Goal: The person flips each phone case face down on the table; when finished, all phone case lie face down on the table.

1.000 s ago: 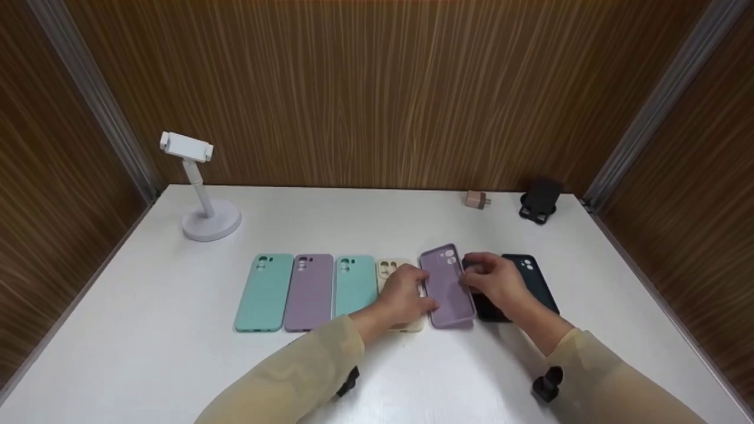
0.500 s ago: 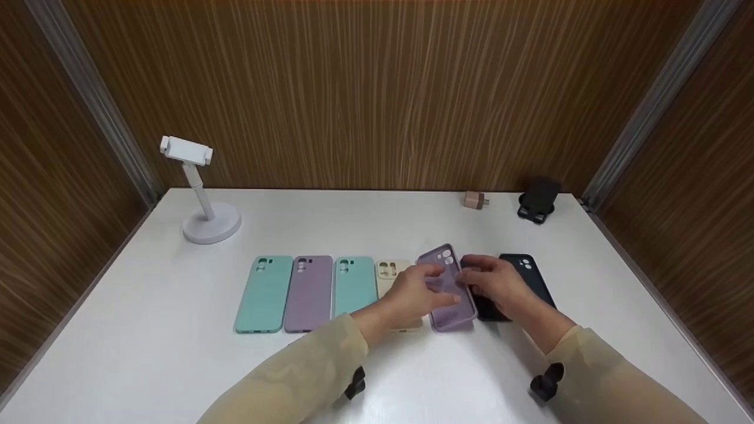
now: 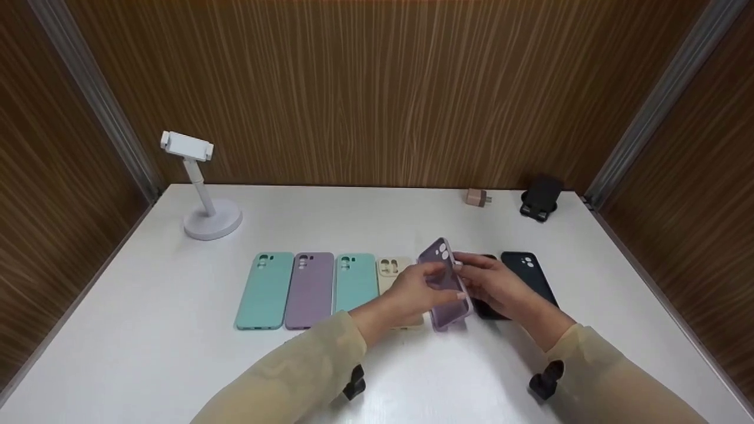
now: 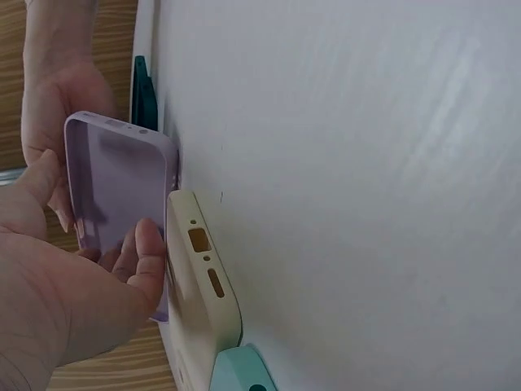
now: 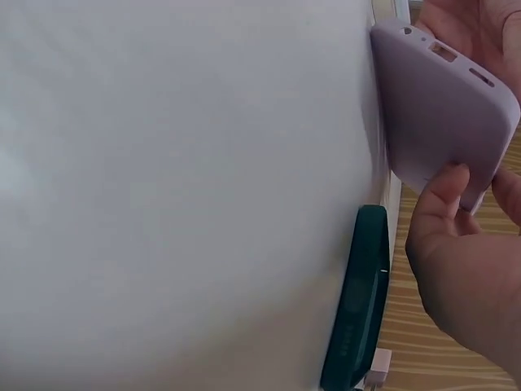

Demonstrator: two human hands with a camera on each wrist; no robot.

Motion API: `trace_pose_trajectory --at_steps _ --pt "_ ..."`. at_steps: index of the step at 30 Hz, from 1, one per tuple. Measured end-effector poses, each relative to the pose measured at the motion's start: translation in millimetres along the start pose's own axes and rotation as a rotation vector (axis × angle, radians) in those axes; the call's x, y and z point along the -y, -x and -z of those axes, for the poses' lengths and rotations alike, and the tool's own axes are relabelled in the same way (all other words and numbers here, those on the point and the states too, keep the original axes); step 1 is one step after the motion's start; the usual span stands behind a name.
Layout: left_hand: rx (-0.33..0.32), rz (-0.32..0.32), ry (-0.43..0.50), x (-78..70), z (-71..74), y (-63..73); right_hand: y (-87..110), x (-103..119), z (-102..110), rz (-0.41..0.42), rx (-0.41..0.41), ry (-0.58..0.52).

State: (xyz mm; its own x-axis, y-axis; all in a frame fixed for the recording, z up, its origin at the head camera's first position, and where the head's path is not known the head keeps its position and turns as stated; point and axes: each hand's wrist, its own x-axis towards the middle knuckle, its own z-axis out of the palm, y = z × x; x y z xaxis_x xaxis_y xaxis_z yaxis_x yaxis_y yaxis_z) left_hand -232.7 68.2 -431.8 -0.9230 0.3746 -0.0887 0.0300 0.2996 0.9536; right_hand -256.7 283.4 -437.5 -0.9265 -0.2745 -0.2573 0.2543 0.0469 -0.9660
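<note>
A light purple phone case (image 3: pixel 450 318) is tilted up on its left long side, its hollow inner face toward my left hand. My right hand (image 3: pixel 498 285) pinches its raised right edge; in the right wrist view the thumb lies on the smooth back of the case (image 5: pixel 444 106). My left hand (image 3: pixel 415 291) reaches across the hollow side, fingers loosely bent and thumb stretched toward the raised edge. In the left wrist view those fingertips overlap the inside of the case (image 4: pixel 122 175). A cream phone case (image 3: pixel 392 268) lies partly hidden under my left hand.
Left of the cream case lie a mint case (image 3: pixel 355 282), a purple case (image 3: pixel 310 291) and another mint case (image 3: pixel 265 291). Dark cases (image 3: pixel 533 280) lie at the right, partly under my right hand. Behind stand a white phone stand (image 3: pixel 213 221), a pink charger plug (image 3: pixel 476 198) and a black stand (image 3: pixel 541 198).
The purple case has tilted up further, its right edge rising in my right hand. My left hand has moved right across it, from its left edge to over its hollow side.
</note>
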Motion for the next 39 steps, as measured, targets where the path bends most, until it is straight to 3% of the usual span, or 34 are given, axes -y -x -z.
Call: trace_pose_trajectory --at_steps 13,27,39 --pt "-0.002 -0.016 0.082 -0.3 3.4 0.3 -0.4 3.0 -3.1 -0.012 0.084 -0.019" --pt "-0.07 0.063 0.075 -4.6 3.5 3.0 -3.8 2.3 -4.8 0.019 0.146 -0.016" --pt "-0.099 0.159 0.315 -9.7 2.1 6.5 -5.2 0.7 -7.7 0.054 0.128 0.099"
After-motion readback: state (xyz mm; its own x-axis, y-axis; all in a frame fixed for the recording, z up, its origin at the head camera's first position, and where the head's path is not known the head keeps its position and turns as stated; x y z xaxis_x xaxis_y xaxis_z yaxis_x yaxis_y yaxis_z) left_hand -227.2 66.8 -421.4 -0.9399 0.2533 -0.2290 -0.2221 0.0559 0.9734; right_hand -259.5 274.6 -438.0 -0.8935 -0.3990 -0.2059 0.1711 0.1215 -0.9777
